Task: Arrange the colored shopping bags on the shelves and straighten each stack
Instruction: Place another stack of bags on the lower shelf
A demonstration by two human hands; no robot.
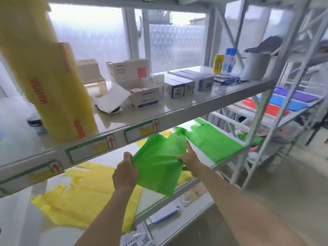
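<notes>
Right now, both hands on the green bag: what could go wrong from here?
1. The green bag is held up, pinched by the left hand and right hand; its lower corner hangs past the shelf edge and may snag.
2. It may land askew on the green stack, with handles misaligned.
3. It may drag across the yellow bags below and disturb them.

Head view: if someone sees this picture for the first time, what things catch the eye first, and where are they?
First, the green bag at the centre, held taut between the left hand and right hand above the lower shelf. Next, the tall yellow roll standing at the left on the shelf above. Then the yellow bags lying flat at lower left.
</notes>
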